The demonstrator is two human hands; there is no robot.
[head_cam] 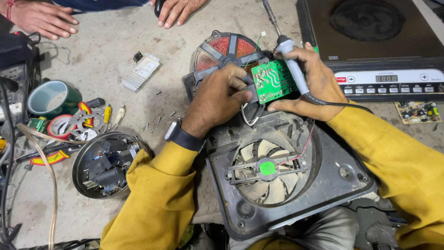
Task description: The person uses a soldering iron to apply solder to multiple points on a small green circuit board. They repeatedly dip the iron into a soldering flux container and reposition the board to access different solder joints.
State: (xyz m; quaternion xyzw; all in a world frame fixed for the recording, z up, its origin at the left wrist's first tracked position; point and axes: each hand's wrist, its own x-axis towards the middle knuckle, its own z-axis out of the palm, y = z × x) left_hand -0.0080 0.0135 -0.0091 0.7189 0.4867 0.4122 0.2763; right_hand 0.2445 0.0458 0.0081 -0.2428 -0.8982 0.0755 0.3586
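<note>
Dusty workbench: left hand (217, 99) clamps green circuit board (273, 81); right hand (314, 81) grips soldering iron (289, 55).

Bright, even light falls from above, and everything reads sharp across the middle. Soft shadows pool under the yellow sleeves and beneath the left hand (217, 99). The glossy cooktop (370, 28) shows faint sheen; the frame's edges bend slightly, wide-angle style.

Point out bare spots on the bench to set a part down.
Bare: between the white heatsink and the other person's hands, and below the metal bowl. Crowded: around the tape rolls, scattered screws, and the green board under both hands.
</note>
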